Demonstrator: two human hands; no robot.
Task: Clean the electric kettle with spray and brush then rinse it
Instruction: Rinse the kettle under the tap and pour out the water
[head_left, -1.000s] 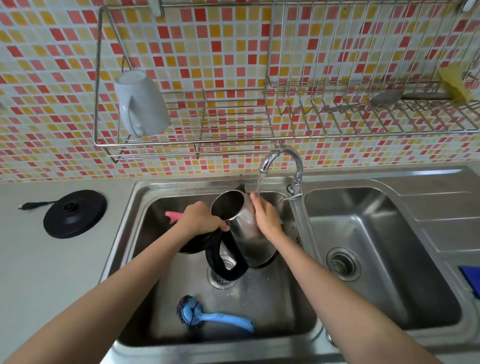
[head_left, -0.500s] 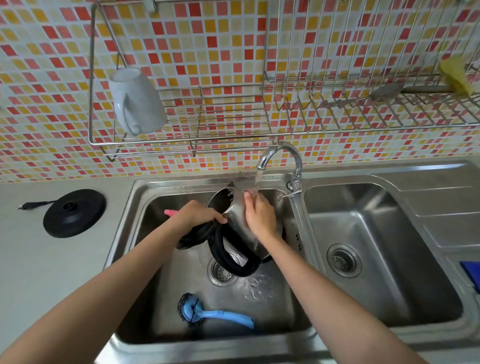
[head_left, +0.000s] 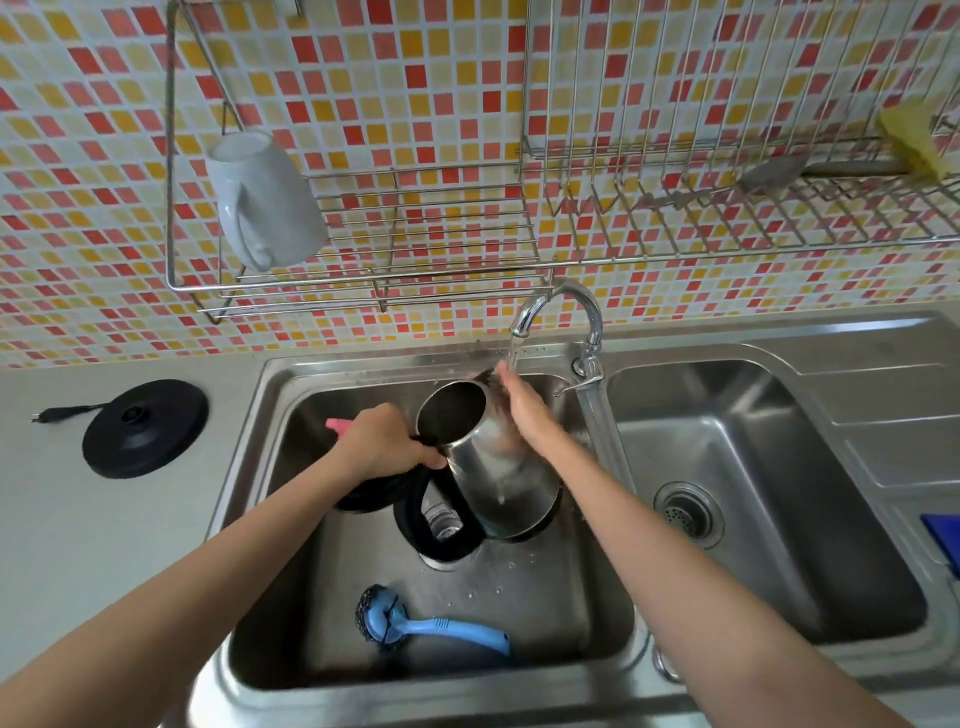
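I judge this the rinse: my left grip (head_left: 387, 441) clasps the tilted, smooth steel kettle (head_left: 498, 467) by its black loop handle (head_left: 410, 519) over the left sink basin (head_left: 545, 597), my right grip (head_left: 524, 410) lies flat-fingered on its wet wall under the tap (head_left: 561, 306), and next I should turn it to flush inside.
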